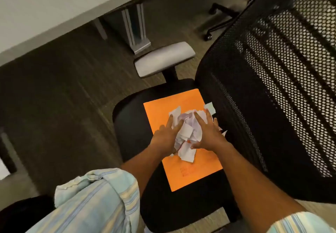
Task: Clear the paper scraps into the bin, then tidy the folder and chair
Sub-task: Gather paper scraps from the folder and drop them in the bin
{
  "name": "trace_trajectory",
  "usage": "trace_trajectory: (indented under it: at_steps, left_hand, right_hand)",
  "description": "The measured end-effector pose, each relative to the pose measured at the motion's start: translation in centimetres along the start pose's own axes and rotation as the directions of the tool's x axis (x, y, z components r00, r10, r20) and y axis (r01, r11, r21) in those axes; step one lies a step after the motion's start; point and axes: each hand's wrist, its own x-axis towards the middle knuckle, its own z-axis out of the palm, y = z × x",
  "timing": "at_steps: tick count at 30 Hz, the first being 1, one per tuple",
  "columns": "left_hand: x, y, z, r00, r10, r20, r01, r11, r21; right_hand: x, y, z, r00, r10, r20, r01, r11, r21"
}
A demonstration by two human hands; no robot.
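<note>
An orange folder [190, 171] lies flat on the black seat of an office chair [131, 123]. On the folder sits a heap of white paper scraps [187, 134]. My left hand [166, 136] presses against the heap's left side and my right hand [207, 132] against its right side, fingers spread, so the scraps are cupped between both palms. One loose scrap [210, 106] lies at the folder's far right edge, beside the backrest. No bin is in view.
The chair's black mesh backrest [281, 87] rises on the right. A grey armrest [163, 58] stands beyond the seat. A white desk [54, 5] with metal legs [136, 25] fills the upper left. Another chair's wheeled base [218, 20] is at the top.
</note>
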Motion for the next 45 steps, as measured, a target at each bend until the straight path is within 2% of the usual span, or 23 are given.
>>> trace_trajectory:
  at_steps: [4,9,13,15,18,20,26,28,32,40,45]
  left_hand:
    - [0.9,-0.4,0.8,0.999,-0.013,0.032,0.014,0.999,-0.042]
    - [1.8,-0.9,1.8,0.999,0.027,0.03,-0.023,0.993,-0.113]
    - [2.1,-1.6,2.8,0.995,0.09,-0.041,-0.094,0.99,-0.109]
    - [2.0,-1.9,2.8,0.997,0.069,-0.045,-0.076,0.978,-0.195]
    - [1.7,-2.0,2.5,0.988,0.032,-0.154,-0.09,0.916,-0.392]
    - [1.5,-2.1,2.1,0.985,0.013,-0.173,-0.087,0.899,-0.43]
    - [0.2,-1.5,-1.1,0.966,-0.029,-0.259,-0.084,0.907,-0.414]
    - [-0.2,-1.6,-1.4,0.975,-0.004,-0.222,-0.092,0.902,-0.421]
    - [-1.4,-1.7,-2.6,0.952,0.058,-0.3,-0.156,0.936,-0.314]
    - [-5.3,-2.3,-3.8,0.931,0.056,-0.359,-0.179,0.931,-0.319]
    - [-9.1,-3.8,-5.0,0.892,0.015,-0.452,-0.185,0.924,-0.335]
  right_hand:
    - [0.9,-0.1,0.9,0.999,-0.003,-0.047,0.003,1.0,-0.002]
    - [1.7,0.1,2.4,0.989,-0.059,-0.135,0.041,0.99,-0.132]
    - [2.0,-0.7,3.8,0.994,0.017,-0.107,-0.022,0.999,-0.05]
    - [2.1,-0.9,4.2,0.99,0.014,-0.139,-0.019,0.999,-0.038]
    - [1.9,-1.0,4.6,0.982,0.008,-0.191,-0.012,1.0,-0.017]
    - [1.6,-1.2,4.6,0.971,0.004,-0.24,-0.003,1.0,0.006]
    - [0.5,-2.4,3.5,0.932,0.02,-0.363,0.019,0.994,0.106]
    - [0.1,-2.9,3.1,0.911,0.056,-0.409,0.01,0.988,0.156]
    - [-0.8,-3.8,2.3,0.875,0.158,-0.458,-0.04,0.966,0.257]
    - [-3.3,-5.5,1.6,0.824,0.208,-0.528,-0.029,0.945,0.327]
    - [-5.2,-8.3,1.1,0.818,0.172,-0.549,0.027,0.942,0.335]
